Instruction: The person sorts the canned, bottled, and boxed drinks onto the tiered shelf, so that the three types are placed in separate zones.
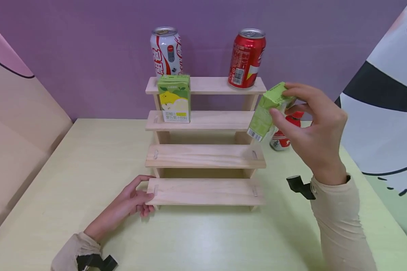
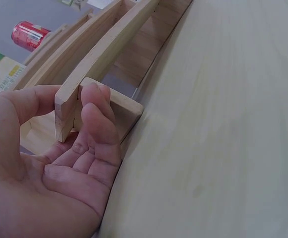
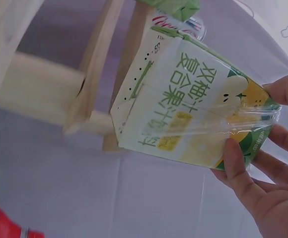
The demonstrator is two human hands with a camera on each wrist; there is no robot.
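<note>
On my screen the right hand (image 1: pixel 313 126) holds a green, yellow and white paper drink carton (image 1: pixel 264 114) in the air, just off the right side of the pale wooden step shelf (image 1: pixel 207 156). I have the thumb and fingers partly apart, pinching its top end. The carton's long side slants: top up and right, barcode (image 1: pixel 254 134) end down and left, toward the shelf. In my right wrist view, big green words (image 3: pixel 196 69) read 双柚汁. A matching carton (image 1: pixel 174 99) stands on the shelf's second step down. My left hand (image 1: pixel 130 201) curls its fingers round the lowest step's left end.
</note>
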